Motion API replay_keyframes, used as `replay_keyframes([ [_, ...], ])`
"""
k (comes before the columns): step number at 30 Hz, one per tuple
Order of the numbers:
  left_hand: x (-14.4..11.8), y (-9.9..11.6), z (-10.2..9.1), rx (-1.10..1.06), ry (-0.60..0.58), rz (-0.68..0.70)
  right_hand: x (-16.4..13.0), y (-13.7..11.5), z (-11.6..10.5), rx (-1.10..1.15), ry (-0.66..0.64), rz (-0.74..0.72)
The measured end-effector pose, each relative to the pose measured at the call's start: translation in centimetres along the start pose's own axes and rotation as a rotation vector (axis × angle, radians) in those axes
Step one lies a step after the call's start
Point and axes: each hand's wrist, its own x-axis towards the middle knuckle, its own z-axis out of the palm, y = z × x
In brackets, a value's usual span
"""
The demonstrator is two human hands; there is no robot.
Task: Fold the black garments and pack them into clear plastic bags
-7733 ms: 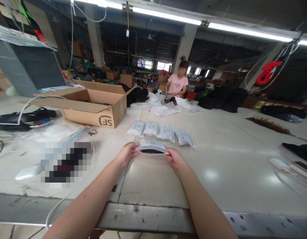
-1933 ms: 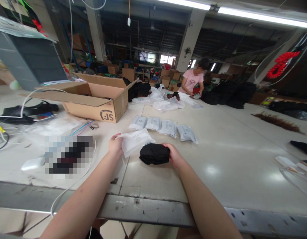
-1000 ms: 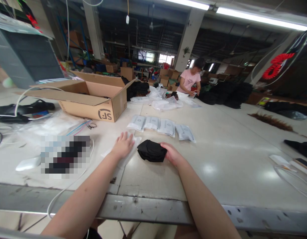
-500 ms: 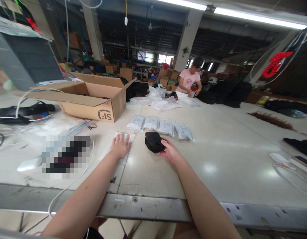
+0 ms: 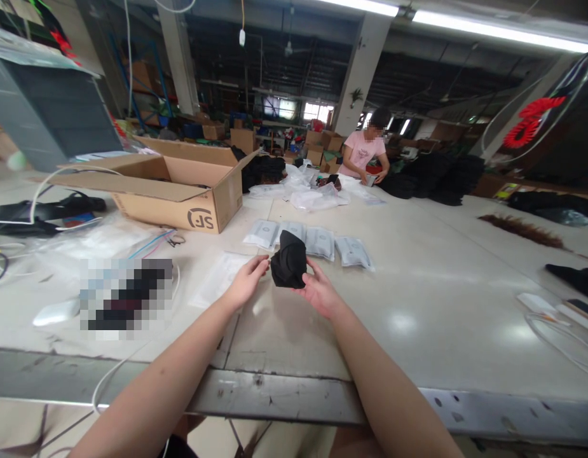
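Observation:
A black folded fabric bundle point(image 5: 288, 262) is held up over the table, its upper end tilted toward the far side. My right hand point(image 5: 321, 291) grips it from the right, thumb and fingers around its edge. On the other side, my left hand point(image 5: 247, 281) has its fingers drawn together close to the bundle's left edge; whether they pinch a bit of it is too small to tell. A flat clear plastic bag point(image 5: 217, 280) lies on the table beside my left wrist. Beyond the bundle, several white packed pouches point(image 5: 320, 243) lie in a row, one partly hidden by it.
An open cardboard box point(image 5: 179, 207) stands at the back left. Loose plastic wrap point(image 5: 317, 198) and dark stacked goods point(image 5: 437, 178) lie farther back, where a co-worker point(image 5: 363, 152) handles a small packet. White cables point(image 5: 555, 340) lie at right; a metal strip point(image 5: 274, 394) edges the table.
My left hand has lifted off the plastic bag and moved right, up to the black bundle. My right hand has raised and turned the bundle so it stands taller.

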Motion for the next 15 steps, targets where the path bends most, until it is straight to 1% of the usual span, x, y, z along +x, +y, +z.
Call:
replay_keyframes([
  [1,-0.5,0.3,0.8,-0.213,-0.099,-0.098,-0.1,0.2,0.2,-0.030,-0.044,0.037],
  [2,-0.9,0.6,1.5,-0.360,-0.169,-0.199,-0.1,0.5,0.3,-0.082,-0.069,0.076],
  [3,-1.2,0.7,2.0,-0.454,-0.212,-0.270,0.0,0.7,0.2,-0.157,-0.067,0.107],
  [4,-1.4,0.8,2.2,-0.508,-0.239,-0.324,0.2,1.0,0.0,-0.251,-0.027,0.121],
  [5,-1.4,0.8,2.3,-0.523,-0.233,-0.357,0.4,1.2,-0.2,-0.353,0.050,0.108],
  [6,-1.3,0.7,2.2,-0.510,-0.206,-0.378,0.7,1.4,-0.6,-0.457,0.146,0.065],
  [8,-0.9,0.5,1.7,-0.441,-0.133,-0.412,1.3,1.4,-1.5,-0.633,0.341,-0.086],
  [9,-0.6,0.4,1.5,-0.399,-0.098,-0.429,1.5,1.3,-2.0,-0.693,0.408,-0.166],
  [11,-0.1,0.0,1.3,-0.325,-0.050,-0.444,1.9,1.0,-2.8,-0.767,0.483,-0.283],
  [13,0.1,-0.5,1.3,-0.287,-0.029,-0.437,2.1,0.8,-3.5,-0.817,0.538,-0.306],
  [15,0.2,-1.0,1.4,-0.277,-0.021,-0.421,2.0,0.9,-3.9,-0.927,0.589,-0.297],
])
